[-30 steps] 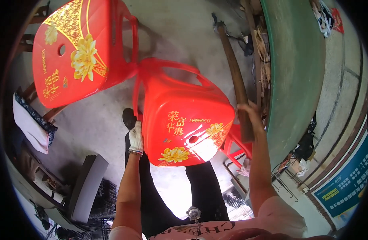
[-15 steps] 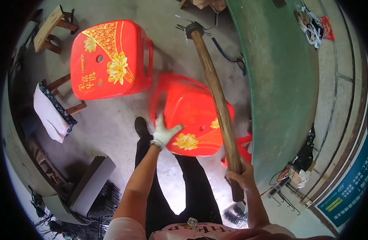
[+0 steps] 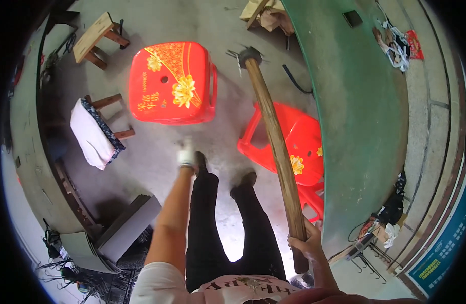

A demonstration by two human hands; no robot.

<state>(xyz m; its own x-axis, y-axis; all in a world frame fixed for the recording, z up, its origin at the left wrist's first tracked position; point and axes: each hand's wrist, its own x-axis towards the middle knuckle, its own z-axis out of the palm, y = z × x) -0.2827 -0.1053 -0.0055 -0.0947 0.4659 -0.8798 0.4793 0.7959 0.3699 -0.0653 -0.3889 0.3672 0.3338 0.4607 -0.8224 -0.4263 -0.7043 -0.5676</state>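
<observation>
My right hand point(image 3: 305, 242) is wrapped round the lower part of a long wooden handle point(image 3: 273, 137). At its far end is a small dark head point(image 3: 251, 54) with thin metal spikes sticking out. In front of my left foot, my left hand point(image 3: 186, 153) wears a white glove; motion smears its fingers, and it touches no stool. Beyond it stands a red plastic stool point(image 3: 173, 106) with yellow flowers on its seat. Another red stool point(image 3: 301, 167) lies tilted on the right, beside the green table, partly hidden by the handle.
A long green tabletop point(image 3: 362, 131) runs along the right, bearing a dark flat object point(image 3: 352, 19). More red plastic point(image 3: 311, 200) shows below the tilted stool. On the left are a small wooden stool point(image 3: 97, 40), a cloth-covered stool point(image 3: 93, 134) and grey panels point(image 3: 129, 228).
My left hand has come off the tilted red stool and moved left. That stool now lies farther right, against the green table's edge. My right hand keeps its grip on the handle.
</observation>
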